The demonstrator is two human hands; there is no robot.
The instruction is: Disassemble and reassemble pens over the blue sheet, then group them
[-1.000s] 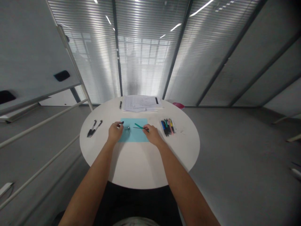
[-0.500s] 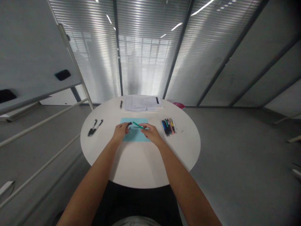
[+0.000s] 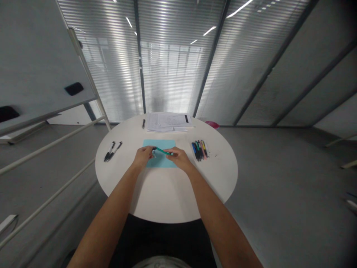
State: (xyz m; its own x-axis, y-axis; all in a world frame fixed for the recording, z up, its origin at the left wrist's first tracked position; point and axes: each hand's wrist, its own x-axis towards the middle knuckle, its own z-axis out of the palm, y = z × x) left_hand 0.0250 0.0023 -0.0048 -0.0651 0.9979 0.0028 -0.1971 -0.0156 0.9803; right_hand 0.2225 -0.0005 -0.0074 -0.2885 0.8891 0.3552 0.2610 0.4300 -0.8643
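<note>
My left hand (image 3: 142, 156) is closed on a small dark piece (image 3: 154, 149) with a pale bit below it; its kind is too small to make out. Between the fingertips of my right hand (image 3: 178, 156) is a thin green pen-like stick (image 3: 161, 150), lying slantwise. Its left end meets the dark piece, or overlaps it; which of the two I cannot tell. Both hands are over a light-blue sheet (image 3: 160, 162) on the round white table (image 3: 167, 193).
Several pens (image 3: 200, 150) lie in a row right of the sheet. On the left are two black-and-white pens (image 3: 112, 152). A stack of papers (image 3: 167, 122) sits at the far edge, with a dark pen (image 3: 143, 123) beside it. A whiteboard (image 3: 41, 56) stands at left.
The green stick's left end has dropped and come against the dark piece in my left hand; a gap showed between them before. My right fingers have shifted slightly on the stick.
</note>
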